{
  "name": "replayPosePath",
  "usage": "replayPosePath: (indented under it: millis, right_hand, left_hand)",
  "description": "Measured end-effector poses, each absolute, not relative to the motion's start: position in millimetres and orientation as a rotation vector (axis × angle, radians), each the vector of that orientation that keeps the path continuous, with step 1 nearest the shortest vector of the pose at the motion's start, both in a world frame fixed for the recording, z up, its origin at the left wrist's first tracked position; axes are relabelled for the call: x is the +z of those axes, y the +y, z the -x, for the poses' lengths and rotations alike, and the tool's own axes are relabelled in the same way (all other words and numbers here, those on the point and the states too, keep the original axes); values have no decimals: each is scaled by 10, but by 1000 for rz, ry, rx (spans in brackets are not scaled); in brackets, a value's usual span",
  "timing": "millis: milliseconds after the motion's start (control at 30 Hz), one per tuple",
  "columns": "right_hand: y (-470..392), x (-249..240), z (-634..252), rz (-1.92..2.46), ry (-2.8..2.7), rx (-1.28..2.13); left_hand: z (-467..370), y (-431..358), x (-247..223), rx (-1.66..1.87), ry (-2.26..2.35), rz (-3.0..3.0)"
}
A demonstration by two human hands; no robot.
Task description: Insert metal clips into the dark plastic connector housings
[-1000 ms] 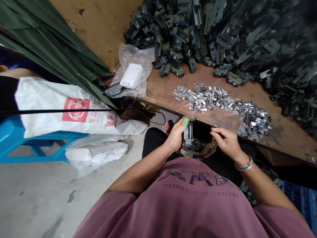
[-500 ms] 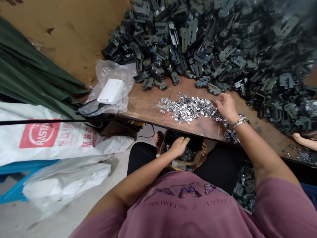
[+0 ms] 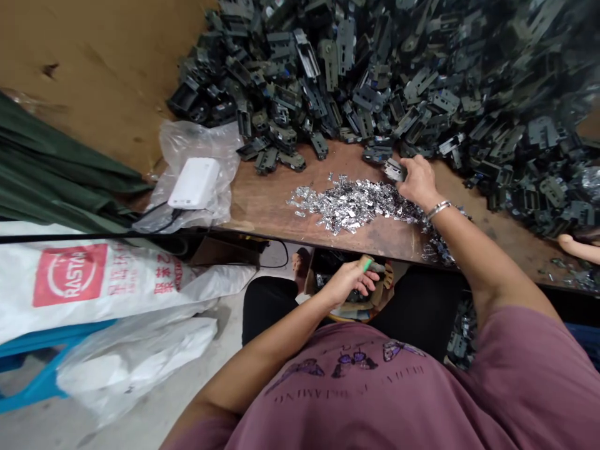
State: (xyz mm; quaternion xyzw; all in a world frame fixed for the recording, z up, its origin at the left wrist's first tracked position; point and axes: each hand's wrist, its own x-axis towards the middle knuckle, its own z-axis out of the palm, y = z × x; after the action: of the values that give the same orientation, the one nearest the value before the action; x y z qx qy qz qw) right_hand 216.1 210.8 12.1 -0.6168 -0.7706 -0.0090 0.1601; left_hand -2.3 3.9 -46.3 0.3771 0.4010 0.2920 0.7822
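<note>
Grey part (image 3: 394,170) tipped | right hand (image 3: 419,181) pinching | left hand (image 3: 349,281) loosely spread (below table edge (image 3: 304,238))

Counter (image 3: 257,197): runs across in front of you.
Parts pile (image 3: 375,81): on its far side, spreading off to your right.
Clip heap (image 3: 351,203): on the counter, between pile and near edge.
Device (image 3: 194,182): on plastic wrap (image 3: 222,147), left of the clips.
Box (image 3: 363,305): below the near edge, between your legs (image 3: 424,306).
Sack (image 3: 140,281): your left, above the stool (image 3: 77,330).
</note>
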Motion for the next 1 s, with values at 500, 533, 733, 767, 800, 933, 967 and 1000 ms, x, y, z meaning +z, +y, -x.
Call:
replayPosePath:
  millis: [500, 533, 733, 767, 800, 933, 967, 1000]
  right_hand:
    - [129, 207, -2064, 516, -2792, -158]
    - [114, 214, -2066, 473, -2821, -161]
    - [363, 82, -2270, 931, -2622, -27]
    - [482, 54, -2333, 1181, -2503, -32]
    - [607, 32, -2390, 1418, -2383, -44]
    - [944, -11, -2474, 1863, -2309, -38]
    - [950, -17, -2459, 1869, -2348, -33]
    - [925, -23, -2438, 1852, -2387, -26]
  left_hand:
    - [-28, -98, -450, 416, 451, -369]
    - [-38, -118, -445, 420, 486, -370]
    - [5, -136, -280, 648, 676, -418]
    - [25, -131, -244, 671, 688, -447]
    - [42, -125, -211, 688, 701, -471]
    - [76, -122, -128, 748, 770, -498]
    - [80, -127, -118, 779, 794, -498]
    - [88, -132, -109, 815, 817, -497]
